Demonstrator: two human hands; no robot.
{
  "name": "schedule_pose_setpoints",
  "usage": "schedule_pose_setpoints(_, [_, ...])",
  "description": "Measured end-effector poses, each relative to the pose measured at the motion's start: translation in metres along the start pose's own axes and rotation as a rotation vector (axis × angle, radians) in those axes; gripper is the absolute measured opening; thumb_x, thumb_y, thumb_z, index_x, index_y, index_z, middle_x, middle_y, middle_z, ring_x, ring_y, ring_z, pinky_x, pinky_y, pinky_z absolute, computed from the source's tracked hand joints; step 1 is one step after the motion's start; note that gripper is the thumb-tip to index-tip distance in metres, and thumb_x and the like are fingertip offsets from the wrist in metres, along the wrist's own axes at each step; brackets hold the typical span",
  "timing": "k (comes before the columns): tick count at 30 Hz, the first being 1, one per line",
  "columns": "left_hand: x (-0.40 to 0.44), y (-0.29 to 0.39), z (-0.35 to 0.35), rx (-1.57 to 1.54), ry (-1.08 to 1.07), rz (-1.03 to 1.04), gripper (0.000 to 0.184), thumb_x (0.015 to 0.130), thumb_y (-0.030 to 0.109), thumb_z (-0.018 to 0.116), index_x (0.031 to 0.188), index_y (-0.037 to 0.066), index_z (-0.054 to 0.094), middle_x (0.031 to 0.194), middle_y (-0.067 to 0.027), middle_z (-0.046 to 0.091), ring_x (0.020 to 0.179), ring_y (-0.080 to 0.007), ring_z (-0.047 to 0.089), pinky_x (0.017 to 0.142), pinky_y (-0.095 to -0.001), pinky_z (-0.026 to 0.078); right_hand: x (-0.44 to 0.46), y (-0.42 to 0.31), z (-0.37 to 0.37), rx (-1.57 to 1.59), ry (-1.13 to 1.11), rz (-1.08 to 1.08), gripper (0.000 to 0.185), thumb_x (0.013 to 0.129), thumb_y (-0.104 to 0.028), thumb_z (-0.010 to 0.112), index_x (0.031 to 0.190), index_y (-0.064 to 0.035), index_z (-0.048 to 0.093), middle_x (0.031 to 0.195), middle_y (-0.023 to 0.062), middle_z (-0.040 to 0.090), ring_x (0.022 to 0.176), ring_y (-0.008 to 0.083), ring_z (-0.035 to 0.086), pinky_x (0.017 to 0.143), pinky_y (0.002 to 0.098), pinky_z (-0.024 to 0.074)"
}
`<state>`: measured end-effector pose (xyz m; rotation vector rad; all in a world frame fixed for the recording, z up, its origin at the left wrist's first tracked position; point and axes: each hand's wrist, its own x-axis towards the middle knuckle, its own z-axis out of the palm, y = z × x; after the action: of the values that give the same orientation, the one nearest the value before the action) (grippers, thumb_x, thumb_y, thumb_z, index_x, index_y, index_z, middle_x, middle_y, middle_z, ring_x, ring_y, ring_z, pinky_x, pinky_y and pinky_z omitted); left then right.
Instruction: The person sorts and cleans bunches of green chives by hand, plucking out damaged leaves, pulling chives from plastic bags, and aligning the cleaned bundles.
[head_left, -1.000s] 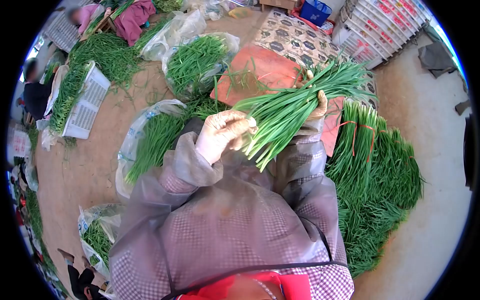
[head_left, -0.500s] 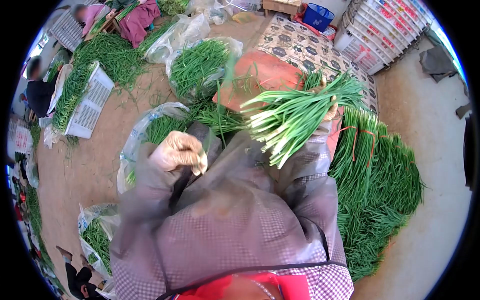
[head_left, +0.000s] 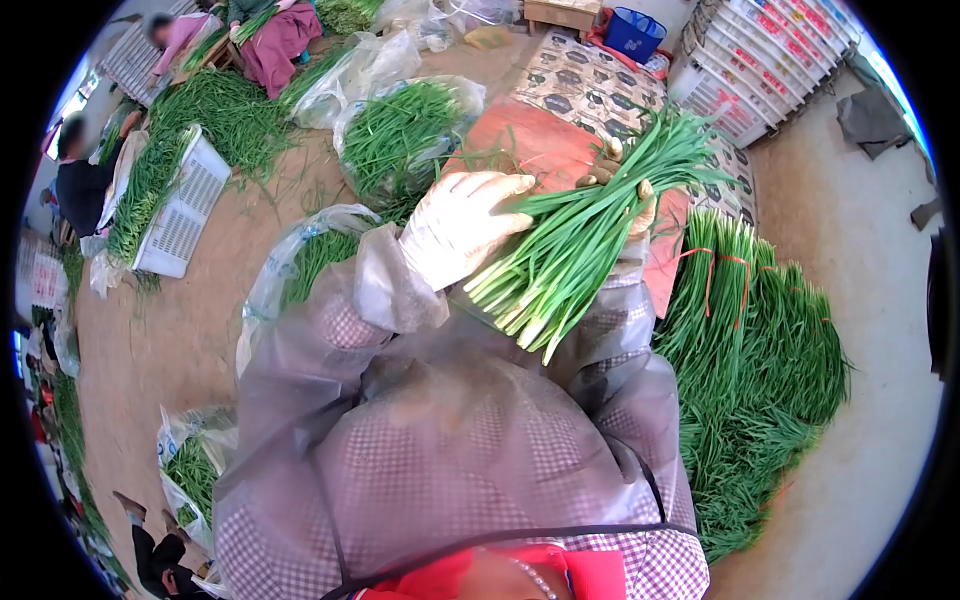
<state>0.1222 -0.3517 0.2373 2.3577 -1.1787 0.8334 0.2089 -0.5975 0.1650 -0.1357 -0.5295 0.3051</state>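
A loose bunch of garlic chives [head_left: 570, 255] lies across my gloved right hand [head_left: 642, 205], whose fingers are wrapped round its middle. The pale stem ends point down toward my lap, and the green leaves fan out to the upper right. At the bunch's left edge is my gloved left hand [head_left: 462, 225], with thumb and forefinger around a few outer blades. Beneath my right hand is a reddish board [head_left: 545, 140] strewn with loose blades. Bundles of chives tied with red bands [head_left: 720, 265] stand to my right.
Plastic bags of chives [head_left: 400, 135] sit in front and on the left. A white crate [head_left: 190, 205] of chives stands farther left, beside a seated person [head_left: 85, 185]. Stacked white crates [head_left: 750, 75] and a blue basket [head_left: 635, 35] are at the back right.
My left hand has risen from above my lap, forward and right, to the edge of the bunch. The bunch has turned a little, its stem ends now pointing more steeply down.
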Motion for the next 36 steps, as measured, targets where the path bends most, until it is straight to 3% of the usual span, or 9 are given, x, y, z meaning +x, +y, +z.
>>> schedule_pose_setpoints(5, [-0.002,0.000,0.006,-0.115,0.007,-0.021,0.019,0.071,0.008,0.071,0.089,0.008,0.067,0.108,-0.0096,0.063,0.100,-0.0264,0.059,0.084,-0.0364,0.047,-0.005,0.010,0.004,-0.116,0.150,0.017,0.062,0.079,-0.026,0.062,0.131,0.0020,0.044,0.087,0.0027,0.056,0.082,0.0174,0.055,0.091,0.0381,0.0432])
schedule_pose_setpoints(7, [-0.004,0.007,0.004,-0.863,0.078,-0.394,0.009,0.076,0.006,0.071,0.084,0.004,0.067,0.102,-0.0110,0.064,0.097,-0.0216,0.060,0.083,-0.0326,0.047,-0.005,0.017,0.011,-0.209,0.248,0.002,0.060,0.077,-0.023,0.063,0.128,0.0028,0.046,0.082,0.0059,0.057,0.070,0.0185,0.055,0.078,0.0361,0.0483])
schedule_pose_setpoints(11, [0.002,0.020,-0.025,-1.209,0.222,-0.710,0.005,0.080,0.002,0.069,0.085,0.000,0.069,0.098,-0.0093,0.063,0.094,-0.0153,0.059,0.083,-0.0287,0.046,-0.009,0.018,0.002,-0.237,0.305,0.056,0.058,0.074,-0.019,0.066,0.126,0.0011,0.049,0.085,0.0094,0.061,0.058,0.0178,0.056,0.058,0.0315,0.0505])
schedule_pose_setpoints(16, [0.013,0.020,0.001,-0.608,0.017,-0.508,0.037,0.078,0.026,0.074,0.109,0.007,0.066,0.109,-0.0032,0.058,0.075,-0.0102,0.051,0.067,-0.0239,0.045,-0.009,0.031,0.022,-0.251,0.499,0.125,0.043,0.074,-0.015,0.065,0.113,-0.0009,0.056,0.085,0.0096,0.064,0.066,0.0215,0.062,0.060,0.0345,0.0542])
schedule_pose_setpoints(21, [0.015,0.027,0.026,-0.842,0.192,-0.440,0.017,0.087,0.018,0.066,0.092,0.002,0.070,0.097,-0.0037,0.061,0.080,-0.0095,0.059,0.066,-0.0216,0.047,-0.008,0.043,0.031,-0.353,0.543,0.092,0.037,0.076,-0.014,0.062,0.110,-0.0017,0.056,0.094,0.0110,0.064,0.083,0.0254,0.064,0.075,0.0384,0.0550])
schedule_pose_setpoints(23, [0.018,0.028,0.002,-1.278,-0.103,-0.981,0.015,0.087,0.016,0.065,0.090,0.001,0.069,0.085,-0.0039,0.065,0.072,-0.0118,0.061,0.067,-0.0237,0.050,-0.011,0.043,0.028,-0.316,0.525,0.086,0.038,0.075,-0.015,0.064,0.110,-0.0013,0.057,0.093,0.0123,0.064,0.081,0.0258,0.064,0.073,0.0379,0.0551])
schedule_pose_setpoints(29, [-0.001,0.030,-0.008,-1.973,0.073,-0.834,0.016,0.087,0.015,0.065,0.090,0.000,0.064,0.082,-0.0094,0.062,0.077,-0.0193,0.061,0.066,-0.0318,0.051,-0.019,0.026,-0.019,-0.174,0.444,0.108,0.039,0.074,-0.013,0.066,0.109,0.0016,0.059,0.090,0.0110,0.065,0.077,0.0226,0.064,0.065,0.0279,0.0546])
schedule_pose_setpoints(31, [-0.007,0.034,-0.025,-2.003,0.040,-0.827,0.010,0.086,0.010,0.063,0.085,0.001,0.061,0.072,-0.0077,0.057,0.066,-0.0188,0.056,0.059,-0.0332,0.050,-0.024,0.014,-0.054,-0.029,0.355,0.166,0.032,0.080,-0.018,0.059,0.105,0.0002,0.060,0.093,0.0126,0.066,0.083,0.0257,0.065,0.077,0.0416,0.0555])
schedule_pose_setpoints(36, [-0.015,0.010,-0.053,-2.421,-0.107,0.104,0.010,0.086,0.004,0.061,0.084,-0.006,0.061,0.068,-0.0179,0.060,0.049,-0.0239,0.056,0.042,-0.0338,0.046,-0.027,0.015,-0.048,-0.150,0.495,-0.080,0.047,0.073,-0.016,0.063,0.116,0.0006,0.056,0.105,0.0149,0.065,0.088,0.0303,0.064,0.080,0.0445,0.0550])
